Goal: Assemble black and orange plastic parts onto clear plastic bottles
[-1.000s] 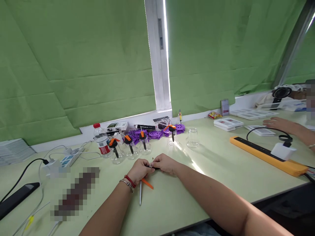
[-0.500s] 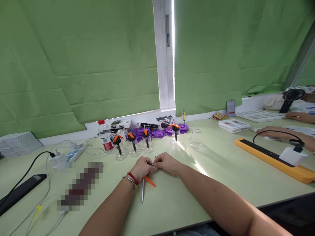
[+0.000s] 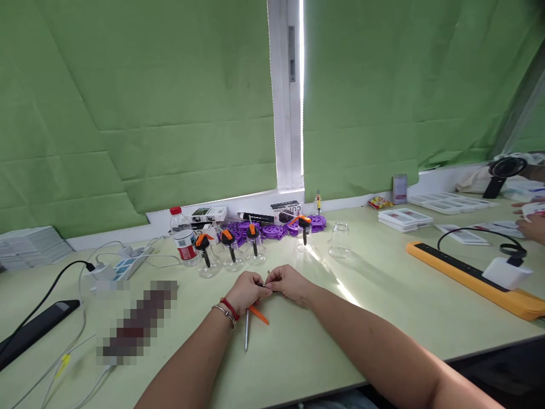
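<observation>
My left hand (image 3: 248, 291) and my right hand (image 3: 288, 282) meet over the table, fingertips pinched together around a small dark piece (image 3: 263, 285) that they mostly cover. A silver rod (image 3: 247, 330) and an orange strip (image 3: 259, 314) lie beside and below my left hand. Behind the hands stand clear glass vessels with black and orange tops, one of them (image 3: 304, 230) to the right and another (image 3: 206, 258) to the left. An upside-down clear glass (image 3: 339, 241) has no top on it.
Purple parts (image 3: 275, 231) and boxes line the wall. A bottle (image 3: 184, 238), cables, a power strip (image 3: 128, 266) and a black device (image 3: 38, 329) are at left. At right are an orange power strip (image 3: 472, 278), white trays (image 3: 451, 201) and another person's hands (image 3: 534, 227).
At the far right the other person's hands have drawn back and now hold a white and red item. My own hands have hardly moved.
</observation>
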`<control>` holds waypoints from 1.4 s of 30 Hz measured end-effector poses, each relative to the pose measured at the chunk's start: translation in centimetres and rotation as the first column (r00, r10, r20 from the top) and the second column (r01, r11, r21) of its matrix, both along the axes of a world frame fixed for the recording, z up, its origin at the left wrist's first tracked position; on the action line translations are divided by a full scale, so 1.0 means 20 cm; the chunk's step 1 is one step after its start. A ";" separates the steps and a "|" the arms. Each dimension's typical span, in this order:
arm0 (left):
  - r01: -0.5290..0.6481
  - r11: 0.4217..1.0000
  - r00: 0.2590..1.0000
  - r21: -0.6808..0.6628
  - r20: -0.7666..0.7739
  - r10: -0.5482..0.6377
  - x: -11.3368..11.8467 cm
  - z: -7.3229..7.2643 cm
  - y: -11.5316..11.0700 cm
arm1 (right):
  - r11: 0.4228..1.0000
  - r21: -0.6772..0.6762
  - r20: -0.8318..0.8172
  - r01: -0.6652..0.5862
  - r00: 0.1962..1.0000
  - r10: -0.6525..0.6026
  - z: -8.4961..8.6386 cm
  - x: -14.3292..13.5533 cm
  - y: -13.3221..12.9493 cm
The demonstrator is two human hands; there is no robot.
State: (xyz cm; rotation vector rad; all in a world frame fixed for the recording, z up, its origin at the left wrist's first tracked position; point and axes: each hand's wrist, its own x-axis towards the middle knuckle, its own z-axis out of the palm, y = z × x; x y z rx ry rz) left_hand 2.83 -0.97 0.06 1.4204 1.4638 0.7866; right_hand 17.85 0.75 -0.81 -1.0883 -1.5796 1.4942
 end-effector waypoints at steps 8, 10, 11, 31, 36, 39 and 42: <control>-0.007 1.000 1.000 0.001 0.008 0.007 0.01 0.00 0.00 | 0.999 0.029 0.091 0.013 0.996 -0.015 -0.01 -0.01 0.01; -0.003 1.000 1.000 0.004 0.008 0.002 0.01 0.01 -0.01 | 1.000 0.018 0.043 -0.002 0.999 0.002 -0.01 -0.01 0.01; -0.002 1.000 1.000 0.005 0.006 0.002 0.01 0.01 -0.01 | 1.000 0.003 0.040 -0.011 0.999 0.011 -0.01 -0.01 0.01; -0.002 1.000 1.000 -0.014 0.016 0.002 0.00 0.00 0.00 | 1.000 -0.023 0.147 0.002 0.989 0.001 -0.02 0.00 0.03; -0.005 1.000 1.000 -0.016 0.005 0.005 0.00 0.02 -0.01 | 0.999 -0.041 0.075 0.020 0.997 -0.017 -0.01 -0.01 0.02; -0.006 1.000 1.000 -0.016 0.001 0.006 0.01 0.02 -0.01 | 0.999 -0.042 0.054 -0.008 0.999 0.010 -0.01 0.00 0.03; -0.007 1.000 1.000 -0.018 0.011 0.008 0.01 0.02 -0.01 | 0.998 -0.051 0.101 -0.032 0.994 0.037 0.00 0.00 0.03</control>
